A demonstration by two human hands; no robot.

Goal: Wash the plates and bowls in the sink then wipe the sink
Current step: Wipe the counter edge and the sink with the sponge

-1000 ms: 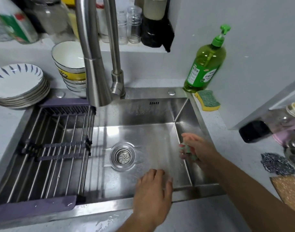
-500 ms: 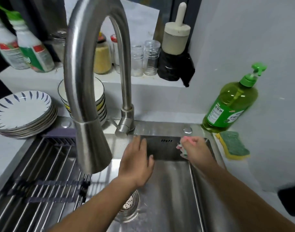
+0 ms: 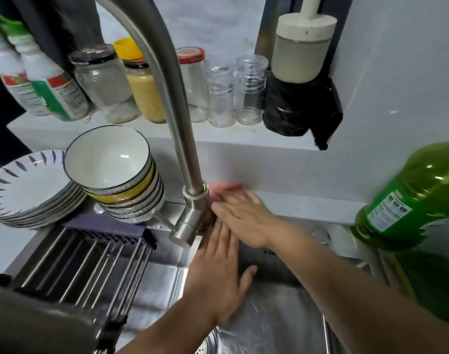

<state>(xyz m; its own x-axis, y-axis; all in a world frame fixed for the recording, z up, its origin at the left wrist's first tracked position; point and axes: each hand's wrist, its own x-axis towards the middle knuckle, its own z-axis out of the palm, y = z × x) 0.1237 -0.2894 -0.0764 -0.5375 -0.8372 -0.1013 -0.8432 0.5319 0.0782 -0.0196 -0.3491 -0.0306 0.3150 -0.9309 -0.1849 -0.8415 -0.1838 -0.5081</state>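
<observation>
My right hand lies flat on a pink cloth, pressing it onto the sink ledge just right of the faucet base. My left hand rests with straight fingers against the back wall of the steel sink, its fingertips under my right hand. A stack of bowls and a stack of blue-patterned plates stand on the counter to the left of the faucet.
A drying rack spans the sink's left half. A green dish-soap bottle stands close at the right. Jars and bottles line the shelf behind. The drain strainer shows at the bottom edge.
Both hands moved from the sink's front right to its back; my right hand with the cloth climbed onto the ledge by the faucet base, and my head leaned in closer.
</observation>
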